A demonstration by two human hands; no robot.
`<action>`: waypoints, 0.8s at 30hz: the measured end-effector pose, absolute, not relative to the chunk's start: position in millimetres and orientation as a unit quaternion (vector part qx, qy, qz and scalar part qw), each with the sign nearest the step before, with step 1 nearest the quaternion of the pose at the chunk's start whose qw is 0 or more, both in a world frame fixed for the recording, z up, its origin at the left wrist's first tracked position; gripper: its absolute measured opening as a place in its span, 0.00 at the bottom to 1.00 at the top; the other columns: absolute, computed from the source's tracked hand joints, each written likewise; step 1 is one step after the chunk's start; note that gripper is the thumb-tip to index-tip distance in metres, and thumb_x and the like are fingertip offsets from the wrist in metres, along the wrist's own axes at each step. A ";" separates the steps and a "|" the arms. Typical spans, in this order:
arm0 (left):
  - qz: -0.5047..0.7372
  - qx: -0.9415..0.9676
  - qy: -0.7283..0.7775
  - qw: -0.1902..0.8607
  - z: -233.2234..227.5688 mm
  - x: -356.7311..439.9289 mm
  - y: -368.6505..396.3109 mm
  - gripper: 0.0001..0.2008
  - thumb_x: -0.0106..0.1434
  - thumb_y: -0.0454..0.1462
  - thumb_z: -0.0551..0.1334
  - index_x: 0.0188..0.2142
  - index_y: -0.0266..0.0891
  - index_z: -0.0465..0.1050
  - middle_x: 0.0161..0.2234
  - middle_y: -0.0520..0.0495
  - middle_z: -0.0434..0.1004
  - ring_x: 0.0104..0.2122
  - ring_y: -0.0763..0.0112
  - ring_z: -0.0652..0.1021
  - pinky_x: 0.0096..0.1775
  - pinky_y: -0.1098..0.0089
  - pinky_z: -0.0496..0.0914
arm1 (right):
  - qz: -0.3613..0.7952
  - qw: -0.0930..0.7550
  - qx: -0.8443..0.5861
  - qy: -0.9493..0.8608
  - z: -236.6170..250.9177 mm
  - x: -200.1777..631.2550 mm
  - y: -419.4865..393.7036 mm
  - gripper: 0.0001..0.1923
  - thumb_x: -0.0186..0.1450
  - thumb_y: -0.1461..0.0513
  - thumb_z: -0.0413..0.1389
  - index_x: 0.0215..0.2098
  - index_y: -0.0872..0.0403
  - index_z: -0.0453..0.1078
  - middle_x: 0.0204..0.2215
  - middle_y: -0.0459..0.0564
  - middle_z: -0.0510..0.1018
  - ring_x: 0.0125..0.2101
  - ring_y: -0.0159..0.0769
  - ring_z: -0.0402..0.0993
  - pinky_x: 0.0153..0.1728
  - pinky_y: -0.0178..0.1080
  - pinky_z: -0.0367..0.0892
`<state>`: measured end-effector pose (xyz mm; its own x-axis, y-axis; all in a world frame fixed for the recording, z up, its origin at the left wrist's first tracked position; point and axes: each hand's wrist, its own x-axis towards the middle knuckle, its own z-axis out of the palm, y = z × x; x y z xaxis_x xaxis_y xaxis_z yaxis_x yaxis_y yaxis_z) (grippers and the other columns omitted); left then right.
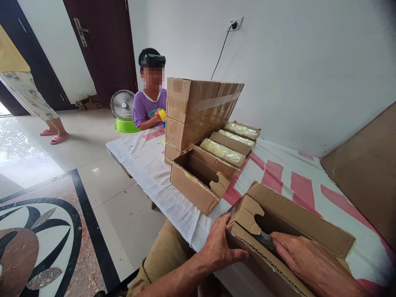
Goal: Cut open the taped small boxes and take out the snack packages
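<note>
An open-topped cardboard box (297, 216) stands at the near right of the table, with a torn, curved cutout in its end flap (247, 214). My left hand (221, 243) grips the box's left end corner, its thumb along the near wall. Inside the opening, my right hand (309, 255) has its fingers closed at a shiny grey strip (265, 239), which looks like clear tape; its fingertips are partly hidden. Just beyond my left hand sits a second open box (198, 181), also with a torn flap.
Behind are several boxes with yellowish wrapped contents (222, 152) and a stack of taped cartons (193, 101). A person in a purple shirt (148, 107) holds a yellow object across the table (139, 152). A fan (123, 104) and another person's legs (51, 115) are farther off.
</note>
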<state>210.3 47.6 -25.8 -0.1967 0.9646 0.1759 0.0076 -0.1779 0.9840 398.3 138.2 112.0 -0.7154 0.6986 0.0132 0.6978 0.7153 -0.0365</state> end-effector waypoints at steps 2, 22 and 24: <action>0.592 0.489 0.498 0.402 -27.6 210.8 48.0 0.57 0.43 0.44 0.81 0.70 0.42 0.61 0.67 0.34 0.67 0.66 0.38 0.67 0.68 0.43 0.61 | 0.011 -0.017 -0.375 -0.927 112.3 398.1 137.8 0.18 0.68 0.63 0.46 0.25 0.47 0.72 0.22 0.47 0.83 0.23 0.45 0.81 0.26 0.42 0.61; 0.594 0.490 0.511 0.383 -30.7 212.9 47.1 0.54 0.45 0.46 0.80 0.69 0.42 0.62 0.66 0.35 0.68 0.65 0.40 0.69 0.67 0.45 0.62 | -0.052 0.069 -0.352 -0.932 103.5 428.2 148.7 0.19 0.69 0.58 0.46 0.27 0.42 0.76 0.25 0.47 0.84 0.24 0.48 0.81 0.26 0.47 0.70; 0.594 0.491 0.513 0.377 -32.6 213.0 47.9 0.55 0.45 0.46 0.80 0.70 0.42 0.62 0.66 0.35 0.68 0.65 0.40 0.69 0.67 0.45 0.62 | -0.051 0.079 -0.356 -0.930 102.5 430.4 150.1 0.19 0.69 0.58 0.46 0.27 0.41 0.76 0.27 0.48 0.85 0.25 0.50 0.82 0.27 0.49 0.71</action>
<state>213.0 47.9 -32.6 -0.2327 0.9524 0.1971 0.0554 -0.1893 0.9803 430.4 150.1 102.5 -0.7340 0.6539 0.1835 0.6701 0.7413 0.0389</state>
